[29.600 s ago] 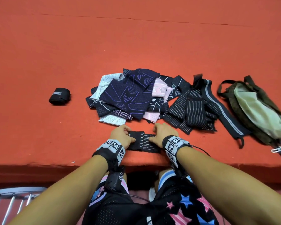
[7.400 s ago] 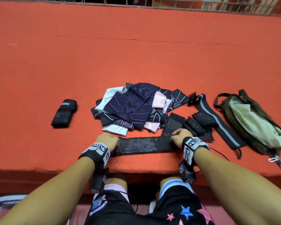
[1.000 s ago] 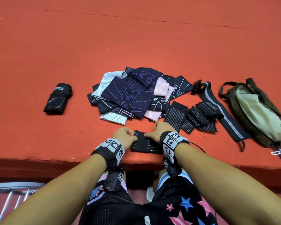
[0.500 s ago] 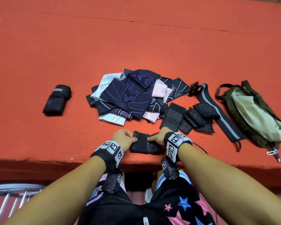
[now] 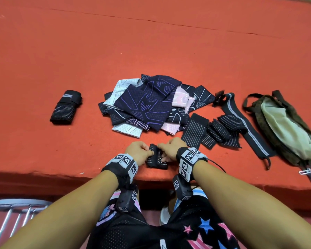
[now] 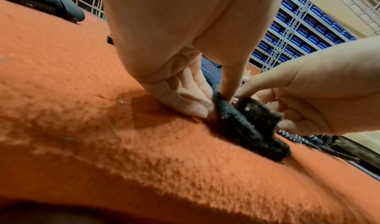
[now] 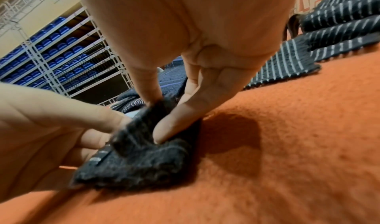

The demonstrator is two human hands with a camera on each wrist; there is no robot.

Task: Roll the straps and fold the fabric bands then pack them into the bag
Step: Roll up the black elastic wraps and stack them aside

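From above, the left hand (image 5: 137,153) and right hand (image 5: 169,149) pinch a small black strap roll (image 5: 157,159) at the near edge of the orange table (image 5: 151,51); the open bag (image 5: 285,128) lies far right.

Left wrist view: fingers (image 6: 185,104) clamp the roll's end.

Right wrist view: thumb and fingertips (image 7: 174,123) grip it.

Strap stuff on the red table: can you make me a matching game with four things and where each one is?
Things:
1. strap
2. rolled straps
3. bag
4. fabric bands

Places:
a. far right
b. middle pile
c. pinched by the left hand and right hand
d. far left

Pairs: 1-c, 2-d, 3-a, 4-b
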